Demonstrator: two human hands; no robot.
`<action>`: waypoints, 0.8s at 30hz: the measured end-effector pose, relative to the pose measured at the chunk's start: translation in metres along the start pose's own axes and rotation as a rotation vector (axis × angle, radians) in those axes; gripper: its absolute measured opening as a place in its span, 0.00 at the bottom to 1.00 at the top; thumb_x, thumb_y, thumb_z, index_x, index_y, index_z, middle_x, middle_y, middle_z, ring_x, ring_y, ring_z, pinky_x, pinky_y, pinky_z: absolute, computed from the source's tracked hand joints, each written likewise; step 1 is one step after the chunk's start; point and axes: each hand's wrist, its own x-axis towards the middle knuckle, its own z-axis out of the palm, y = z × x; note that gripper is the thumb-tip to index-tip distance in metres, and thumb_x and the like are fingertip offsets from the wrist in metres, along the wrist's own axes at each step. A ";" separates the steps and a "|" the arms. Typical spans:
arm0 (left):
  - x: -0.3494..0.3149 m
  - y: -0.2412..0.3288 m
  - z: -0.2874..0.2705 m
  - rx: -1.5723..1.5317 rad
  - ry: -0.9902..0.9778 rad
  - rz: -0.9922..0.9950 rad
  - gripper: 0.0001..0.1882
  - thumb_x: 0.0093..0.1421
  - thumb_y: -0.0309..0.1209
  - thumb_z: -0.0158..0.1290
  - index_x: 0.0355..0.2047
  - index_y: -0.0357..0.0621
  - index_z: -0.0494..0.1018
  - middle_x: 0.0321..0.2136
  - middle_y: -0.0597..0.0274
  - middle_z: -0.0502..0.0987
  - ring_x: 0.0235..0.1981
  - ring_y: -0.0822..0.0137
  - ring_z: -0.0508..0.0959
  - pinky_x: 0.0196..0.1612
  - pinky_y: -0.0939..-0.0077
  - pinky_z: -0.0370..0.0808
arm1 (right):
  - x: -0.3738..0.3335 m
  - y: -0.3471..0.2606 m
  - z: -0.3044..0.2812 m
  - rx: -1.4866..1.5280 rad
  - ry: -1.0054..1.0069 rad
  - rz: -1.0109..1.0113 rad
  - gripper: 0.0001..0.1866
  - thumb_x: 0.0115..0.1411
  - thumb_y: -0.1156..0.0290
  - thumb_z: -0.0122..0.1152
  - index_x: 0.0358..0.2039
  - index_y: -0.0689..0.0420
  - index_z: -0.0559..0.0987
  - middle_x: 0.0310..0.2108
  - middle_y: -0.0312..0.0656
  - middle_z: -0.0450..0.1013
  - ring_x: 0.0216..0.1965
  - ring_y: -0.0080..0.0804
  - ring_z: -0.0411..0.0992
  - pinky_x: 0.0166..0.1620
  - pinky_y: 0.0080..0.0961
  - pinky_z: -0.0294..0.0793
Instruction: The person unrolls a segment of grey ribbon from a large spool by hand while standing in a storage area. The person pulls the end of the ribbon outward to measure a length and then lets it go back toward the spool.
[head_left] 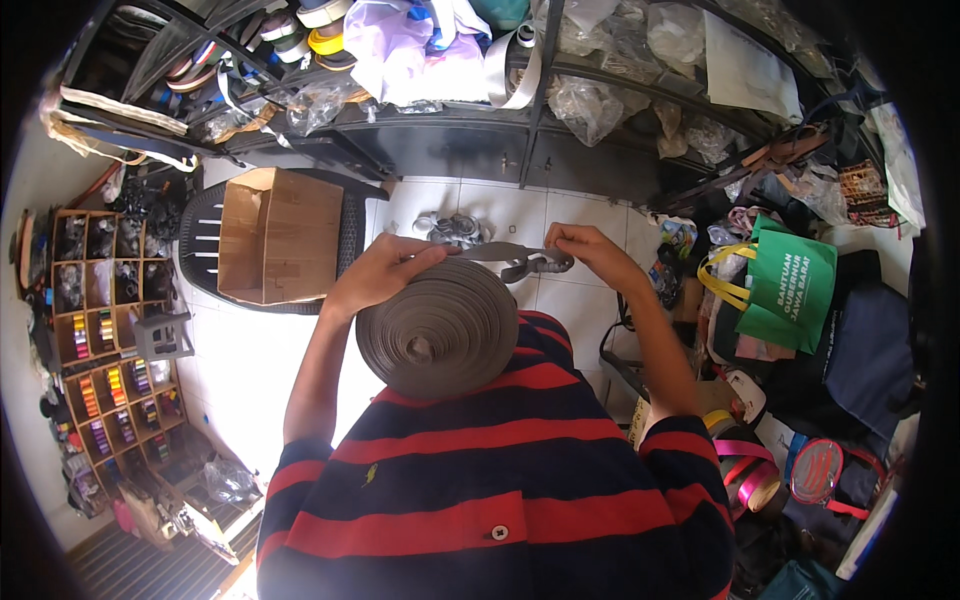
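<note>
A large roll (437,340) of flat grey material, wound in a close spiral, lies near the centre of the scene, in front of the striped shirt (470,450). The left hand (385,272) grips the roll at its far left edge, thumb uppermost; its fingertips are partly hidden. The right hand (588,252), farther right, pinches a free strap (498,252) narrowly between thumb and fingers. The strap spans the gap between the hands, with a bunched part just left of the right hand. Beyond, on the tiled floor (505,200), lies a grey heap (460,230), possibly more strap, though the view is too poor to be certain. As judged here, the winding is well advanced: many turns are in place, while the spanning length, and perhaps the heap, remain outside the roll. To the left, a cardboard box (300,240) occupies a dark chair (197,237).
</note>
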 end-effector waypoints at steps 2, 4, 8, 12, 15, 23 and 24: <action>-0.001 0.003 0.000 0.016 -0.010 0.004 0.17 0.67 0.38 0.49 0.45 0.37 0.78 0.29 0.53 0.83 0.30 0.71 0.80 0.38 0.76 0.75 | 0.000 0.001 -0.001 -0.075 -0.001 0.034 0.06 0.59 0.75 0.59 0.35 0.59 0.71 0.30 0.32 0.68 0.35 0.20 0.66 0.43 0.22 0.67; -0.003 -0.002 -0.001 -0.010 0.014 -0.025 0.18 0.67 0.38 0.49 0.45 0.37 0.78 0.29 0.53 0.83 0.30 0.71 0.80 0.38 0.76 0.75 | -0.001 -0.017 0.013 -0.399 0.054 0.021 0.07 0.58 0.75 0.61 0.34 0.59 0.71 0.30 0.34 0.69 0.36 0.20 0.67 0.43 0.24 0.67; -0.009 -0.012 0.000 -0.045 0.045 -0.095 0.18 0.67 0.38 0.49 0.45 0.36 0.78 0.30 0.53 0.83 0.31 0.72 0.80 0.37 0.76 0.75 | 0.000 -0.023 0.016 -0.541 0.169 -0.197 0.06 0.58 0.77 0.61 0.34 0.61 0.73 0.29 0.38 0.70 0.36 0.23 0.70 0.43 0.26 0.69; -0.008 -0.012 0.001 -0.023 0.043 -0.060 0.18 0.67 0.39 0.49 0.44 0.36 0.79 0.29 0.52 0.83 0.31 0.71 0.80 0.38 0.75 0.75 | 0.012 -0.004 -0.009 -0.574 0.109 -0.295 0.05 0.60 0.79 0.58 0.37 0.61 0.73 0.30 0.40 0.72 0.36 0.25 0.72 0.44 0.24 0.70; -0.008 -0.012 0.001 0.016 0.044 -0.061 0.18 0.67 0.39 0.49 0.44 0.35 0.78 0.29 0.52 0.83 0.30 0.69 0.80 0.38 0.73 0.74 | 0.030 0.012 -0.018 -0.278 0.035 -0.048 0.06 0.59 0.80 0.59 0.38 0.60 0.73 0.32 0.39 0.73 0.38 0.24 0.73 0.45 0.23 0.70; -0.015 -0.011 0.001 -0.012 0.080 -0.067 0.18 0.67 0.39 0.48 0.44 0.35 0.78 0.30 0.49 0.82 0.32 0.66 0.81 0.39 0.73 0.74 | 0.028 0.052 -0.011 -0.350 0.176 0.138 0.15 0.50 0.80 0.69 0.33 0.59 0.70 0.31 0.35 0.70 0.33 0.21 0.71 0.40 0.22 0.71; -0.013 -0.011 0.002 0.004 0.077 -0.055 0.19 0.67 0.39 0.48 0.44 0.35 0.78 0.31 0.49 0.82 0.32 0.66 0.81 0.39 0.73 0.74 | 0.029 0.077 -0.019 -0.295 0.209 -0.149 0.13 0.49 0.81 0.69 0.30 0.60 0.72 0.31 0.35 0.72 0.35 0.24 0.72 0.42 0.24 0.71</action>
